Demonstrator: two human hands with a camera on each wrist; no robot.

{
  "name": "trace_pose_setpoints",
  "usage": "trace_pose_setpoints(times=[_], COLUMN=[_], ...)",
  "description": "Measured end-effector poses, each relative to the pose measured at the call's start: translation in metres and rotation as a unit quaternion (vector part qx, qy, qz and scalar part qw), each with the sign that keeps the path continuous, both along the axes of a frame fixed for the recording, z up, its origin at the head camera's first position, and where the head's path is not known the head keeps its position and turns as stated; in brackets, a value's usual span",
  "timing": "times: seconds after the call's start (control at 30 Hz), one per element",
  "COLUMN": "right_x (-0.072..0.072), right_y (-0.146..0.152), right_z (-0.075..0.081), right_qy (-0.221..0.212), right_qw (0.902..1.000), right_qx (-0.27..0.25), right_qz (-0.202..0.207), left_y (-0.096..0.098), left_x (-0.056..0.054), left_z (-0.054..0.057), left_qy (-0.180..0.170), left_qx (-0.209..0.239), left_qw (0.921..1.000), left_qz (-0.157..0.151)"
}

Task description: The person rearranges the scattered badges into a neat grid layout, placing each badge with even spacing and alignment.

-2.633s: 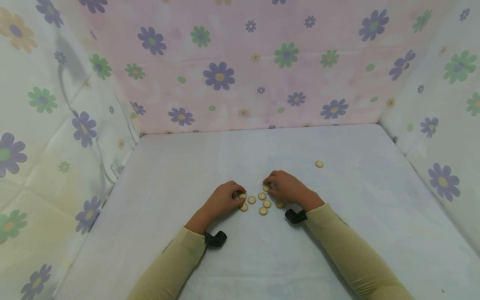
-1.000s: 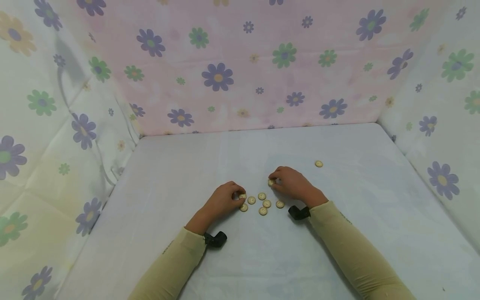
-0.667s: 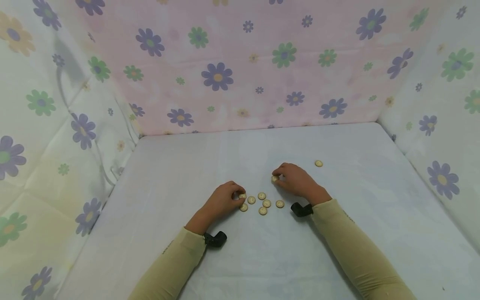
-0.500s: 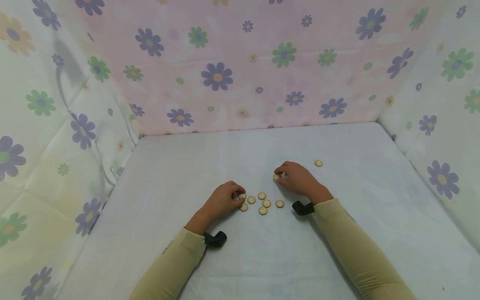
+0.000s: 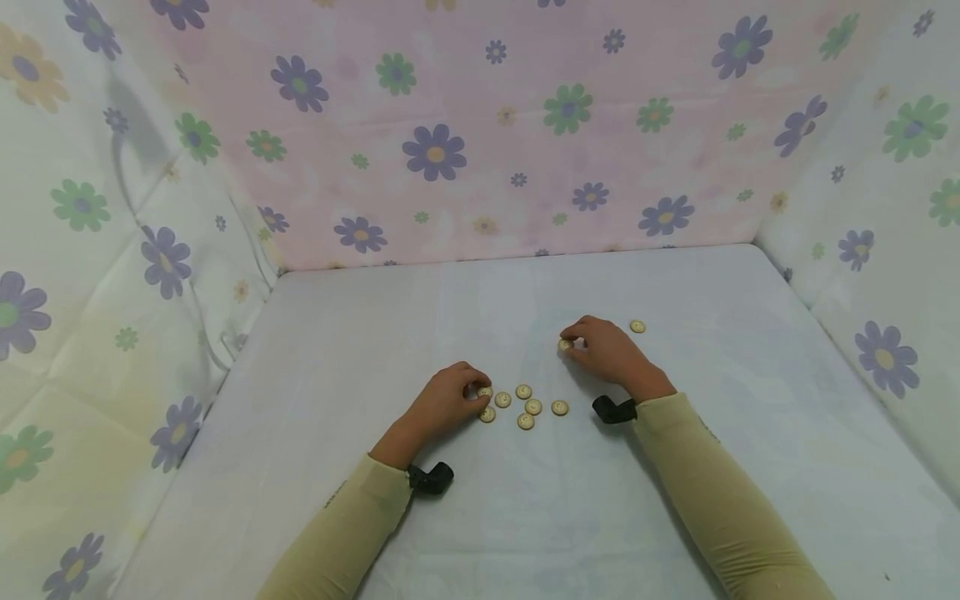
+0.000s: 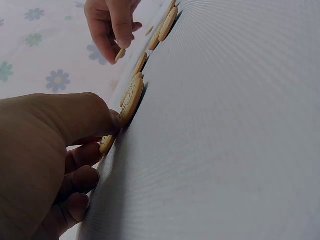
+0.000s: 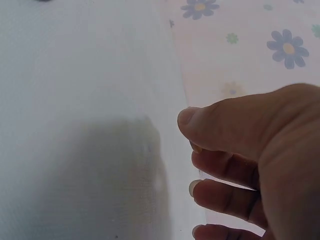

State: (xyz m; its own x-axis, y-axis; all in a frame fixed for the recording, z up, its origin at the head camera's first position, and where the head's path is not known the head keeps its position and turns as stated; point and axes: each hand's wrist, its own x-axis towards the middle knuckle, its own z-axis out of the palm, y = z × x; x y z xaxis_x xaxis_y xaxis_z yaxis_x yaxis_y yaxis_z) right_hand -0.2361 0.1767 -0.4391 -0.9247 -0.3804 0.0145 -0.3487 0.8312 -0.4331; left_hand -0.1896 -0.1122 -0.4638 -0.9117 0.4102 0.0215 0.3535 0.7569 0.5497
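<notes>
My left hand (image 5: pixel 448 398) rests by the cluster at the table's middle, its thumb and index finger curled round a small round wooden disc (image 5: pixel 485 392) with dark marks. Another wooden disc (image 6: pixel 132 100) lies flat just by the thumb tip in the left wrist view. Farther back and to the right, my right hand (image 5: pixel 606 350) pinches a similar disc (image 5: pixel 566 344) between thumb and fingers. The left wrist view shows that held disc (image 6: pixel 120 55) tilted and apart from the tabletop. In the right wrist view the thumb hides most of it.
Several more wooden discs (image 5: pixel 533 407) lie loosely between the hands on the white tabletop (image 5: pixel 360 333). One lone disc (image 5: pixel 637 327) lies at the back right, beyond the right hand. Flowered cloth walls (image 5: pixel 480 200) stand at the back and both sides.
My right hand has taken a disc out of the cluster and moved it back and to the right, toward the lone disc. The left hand has stayed in place.
</notes>
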Motion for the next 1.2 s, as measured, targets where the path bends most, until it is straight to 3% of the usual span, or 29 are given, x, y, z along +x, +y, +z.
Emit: trace_pose_setpoints(times=[1.2], right_x=[-0.010], right_y=[0.033], right_z=[-0.001], right_qy=[-0.013], right_qw=[0.9978], right_qx=[0.004], right_qz=[-0.065], left_y=[0.000], left_x=[0.000], left_z=[0.000], left_qy=[-0.002], left_qx=[0.000], left_qw=[1.0000], left_qz=[0.001])
